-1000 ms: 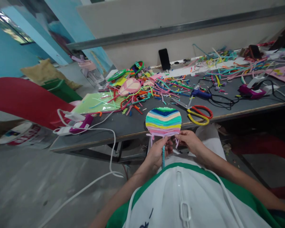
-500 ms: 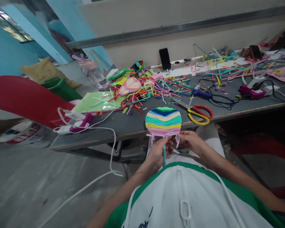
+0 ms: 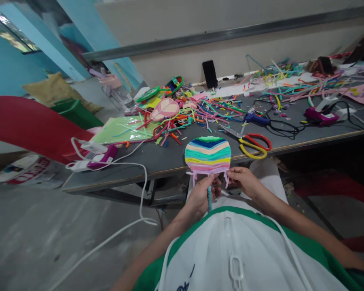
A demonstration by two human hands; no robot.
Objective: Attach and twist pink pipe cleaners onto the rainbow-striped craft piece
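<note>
A round paddle-shaped craft [image 3: 208, 155], covered in rows of coloured pipe cleaners from green and blue down to yellow, pink and lilac, is held just off the table's front edge. My left hand [image 3: 197, 198] grips it at the base, by the top of its wrapped blue-green handle [image 3: 210, 197]. At the lower right edge, my right hand [image 3: 245, 180] pinches a lilac pipe cleaner [image 3: 226, 180] whose end hangs down. Another lilac end dangles on the left side. Yellow-and-red-handled scissors [image 3: 254, 146] lie open on the table beyond my right hand.
Loose pipe cleaners and clippings [image 3: 200, 111] cover the grey table [image 3: 157, 161]. A blue glue gun [image 3: 257, 118], a phone [image 3: 210, 74] against the wall, and a purple power strip [image 3: 104, 157] with a white cord [image 3: 146, 182] are around. A red chair [image 3: 27, 125] stands left.
</note>
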